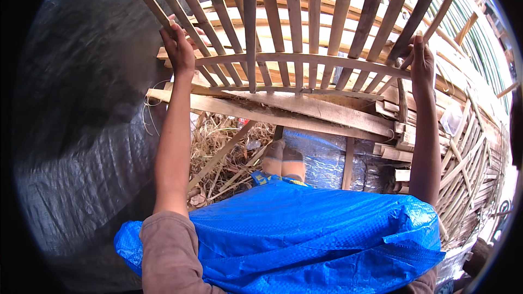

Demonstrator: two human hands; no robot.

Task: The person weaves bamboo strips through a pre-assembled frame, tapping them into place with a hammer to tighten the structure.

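A bamboo slat panel stretches across the upper view, its long slats fanning upward and crossed by thin strips. My left hand is closed around the panel's left outer slat, with the thumb up along it. At the opposite side my right hand grips the right edge near the crossing strip, thumb pointing up; some of its fingers are hidden behind the slats. Both arms reach forward, holding the panel up between them. Beneath its lower edge lie wide split bamboo pieces.
A blue woven tarp covers my lap. Dry straw and leaves lie beyond it, next to silvery plastic sheeting. Dark plastic sheeting spreads at left. Bamboo strips are piled at right, near a clear plastic container.
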